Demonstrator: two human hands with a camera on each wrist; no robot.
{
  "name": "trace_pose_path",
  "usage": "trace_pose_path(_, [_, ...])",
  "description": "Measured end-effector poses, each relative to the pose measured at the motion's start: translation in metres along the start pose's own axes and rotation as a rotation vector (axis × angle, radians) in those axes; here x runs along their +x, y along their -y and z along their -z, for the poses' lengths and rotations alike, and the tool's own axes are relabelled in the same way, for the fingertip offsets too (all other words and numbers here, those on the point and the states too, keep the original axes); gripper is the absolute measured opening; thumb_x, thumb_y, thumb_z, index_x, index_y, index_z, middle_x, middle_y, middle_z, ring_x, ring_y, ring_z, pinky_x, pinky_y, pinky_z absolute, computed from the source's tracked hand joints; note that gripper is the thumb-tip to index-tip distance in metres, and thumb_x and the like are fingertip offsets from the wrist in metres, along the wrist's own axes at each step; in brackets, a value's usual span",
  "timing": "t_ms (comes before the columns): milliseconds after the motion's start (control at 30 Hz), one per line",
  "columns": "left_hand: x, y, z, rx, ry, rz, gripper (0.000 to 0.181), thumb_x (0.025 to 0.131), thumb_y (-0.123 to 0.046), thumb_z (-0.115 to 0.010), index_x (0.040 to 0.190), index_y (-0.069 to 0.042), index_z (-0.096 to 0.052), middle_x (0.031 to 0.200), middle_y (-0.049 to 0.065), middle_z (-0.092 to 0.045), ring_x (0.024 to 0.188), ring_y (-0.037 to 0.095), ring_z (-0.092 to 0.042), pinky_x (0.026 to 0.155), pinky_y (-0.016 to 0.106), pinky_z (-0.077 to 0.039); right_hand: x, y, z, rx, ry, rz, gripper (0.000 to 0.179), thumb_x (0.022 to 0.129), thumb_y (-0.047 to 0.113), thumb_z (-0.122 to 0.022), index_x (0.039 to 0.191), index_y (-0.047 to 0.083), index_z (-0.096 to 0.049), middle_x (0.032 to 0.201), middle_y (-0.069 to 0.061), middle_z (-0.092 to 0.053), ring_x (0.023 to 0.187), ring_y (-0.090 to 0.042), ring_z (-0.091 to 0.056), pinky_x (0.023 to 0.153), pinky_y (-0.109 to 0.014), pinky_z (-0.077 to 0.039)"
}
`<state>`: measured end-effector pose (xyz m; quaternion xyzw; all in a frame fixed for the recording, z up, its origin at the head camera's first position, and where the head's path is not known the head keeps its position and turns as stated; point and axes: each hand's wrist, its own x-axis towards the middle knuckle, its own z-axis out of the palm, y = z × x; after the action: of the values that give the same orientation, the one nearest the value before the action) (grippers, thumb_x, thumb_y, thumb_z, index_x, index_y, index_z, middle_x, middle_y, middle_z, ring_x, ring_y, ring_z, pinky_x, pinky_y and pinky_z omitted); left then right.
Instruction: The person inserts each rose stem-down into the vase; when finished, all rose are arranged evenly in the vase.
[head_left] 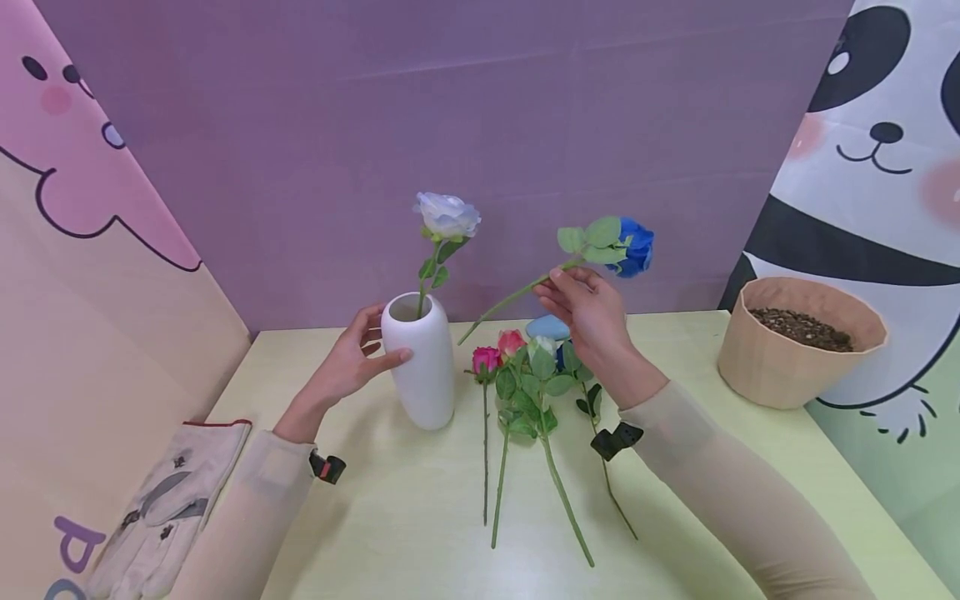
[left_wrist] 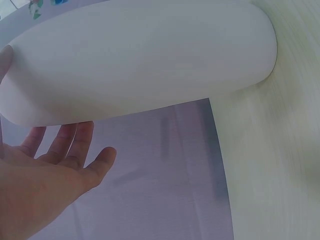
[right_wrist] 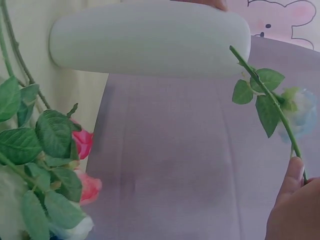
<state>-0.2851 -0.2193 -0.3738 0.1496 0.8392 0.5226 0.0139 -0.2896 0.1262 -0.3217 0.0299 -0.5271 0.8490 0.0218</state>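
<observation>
My left hand (head_left: 345, 360) holds a white vase (head_left: 426, 379) near its mouth, the thumb across the front and the fingers behind. The vase stands tilted slightly on the table. One pale white rose (head_left: 448, 217) rises out of its opening. In the right hand (head_left: 596, 321) a blue rose (head_left: 636, 248) is pinched by its green stem (head_left: 506, 304). The bloom points right, while the stem's cut end hangs down left, beside the vase and apart from it. From the right wrist view, that stem (right_wrist: 280, 111) crosses in front of the white rose (right_wrist: 300, 112).
Several roses lie on the table (head_left: 405, 517), among them a magenta rose (head_left: 486, 360) and a coral rose (head_left: 511, 342). A light blue object (head_left: 547, 327) sits behind them. Gloves (head_left: 161, 508) lie at the left; a soil-filled pot (head_left: 765, 362) stands at the right.
</observation>
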Motion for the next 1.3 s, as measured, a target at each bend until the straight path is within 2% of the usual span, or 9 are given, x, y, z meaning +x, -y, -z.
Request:
trace_pose_path(200, [0.0,-0.001,0.0,0.008,-0.001,0.001,0.084,0.086,-0.034,-0.078,0.153,-0.022,-0.029,0.147,0.009,-0.045,0.137,0.036,-0.045,0.112,0.058,-0.041,0.001,0.004,-0.011,0.037,-0.005,0.01,0.021,0.097,0.014,-0.064,0.111,0.007,-0.05,0.094,-0.002,-0.069,0.085,-0.011,-0.074,0.084,-0.021,-0.059])
trace_pose_path(433, [-0.001,0.0,-0.001,0.012,-0.002,-0.004,0.084,0.087,-0.034,-0.078,0.153,-0.021,-0.029,0.147,0.009,-0.046,0.137,0.036,-0.044,0.116,0.058,-0.036,0.001,0.007,-0.023,0.059,-0.004,0.034,0.02,0.097,0.014,-0.065,0.109,0.007,-0.052,0.092,-0.002,-0.071,0.085,-0.011,-0.075,0.083,-0.02,-0.059])
trace_pose_path(833, [-0.002,-0.004,-0.001,0.006,-0.002,0.002,0.085,0.086,-0.034,-0.079,0.153,-0.021,-0.029,0.148,0.01,-0.046,0.136,0.036,-0.045,0.113,0.058,-0.039,0.003,0.006,-0.034,0.068,0.027,0.093,0.017,0.098,0.015,-0.063,0.109,0.007,-0.052,0.096,-0.003,-0.069,0.087,-0.011,-0.074,0.084,-0.02,-0.059])
trace_pose_path(1133, [-0.001,-0.003,-0.002,0.016,-0.011,-0.014,0.085,0.086,-0.034,-0.079,0.153,-0.019,-0.029,0.146,0.011,-0.046,0.135,0.036,-0.046,0.116,0.059,-0.036,0.005,-0.001,-0.044,0.044,0.028,0.116,0.012,0.098,0.012,-0.062,0.106,0.007,-0.055,0.092,-0.003,-0.071,0.084,-0.011,-0.074,0.081,-0.021,-0.06])
trace_pose_path(1300, [-0.001,-0.003,-0.002,0.014,-0.017,-0.025,0.085,0.085,-0.033,-0.079,0.153,-0.018,-0.03,0.145,0.012,-0.046,0.135,0.036,-0.047,0.117,0.059,-0.033,0.006,-0.006,-0.051,0.0,0.001,0.112,0.014,0.097,0.013,-0.064,0.108,0.007,-0.058,0.091,-0.003,-0.072,0.083,-0.011,-0.075,0.08,-0.023,-0.061])
